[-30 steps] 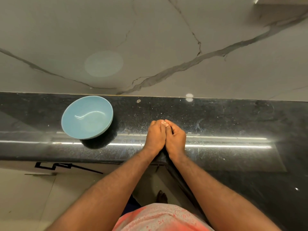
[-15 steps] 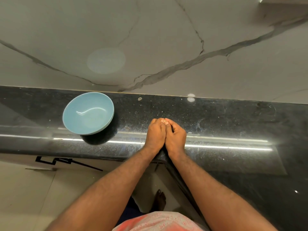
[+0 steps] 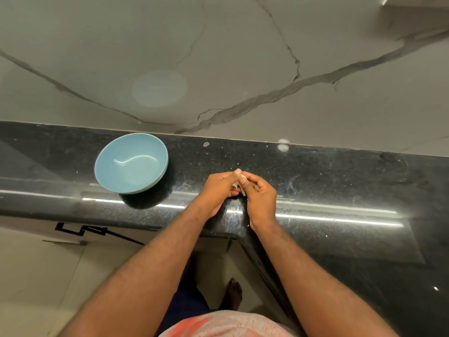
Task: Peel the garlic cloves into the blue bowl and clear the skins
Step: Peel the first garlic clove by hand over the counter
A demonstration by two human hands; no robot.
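A light blue bowl (image 3: 131, 164) stands on the black stone counter (image 3: 340, 186), left of my hands, with nothing visible inside it. My left hand (image 3: 220, 188) and my right hand (image 3: 261, 194) meet fingertip to fingertip above the counter's front edge. Between the fingertips they pinch a small pale garlic clove (image 3: 242, 176), and a thin flap of skin hangs from it. Most of the clove is hidden by my fingers.
A grey marble wall (image 3: 243, 69) rises right behind the counter. A small pale scrap (image 3: 206, 144) lies near the back edge. The counter runs on to the right and turns toward me. Below its front edge are the floor and my foot (image 3: 234, 294).
My hands were pressed tightly together over the clove; now they have drawn slightly apart, and the clove with a loose flap of skin shows between the fingertips. The bowl has not moved.
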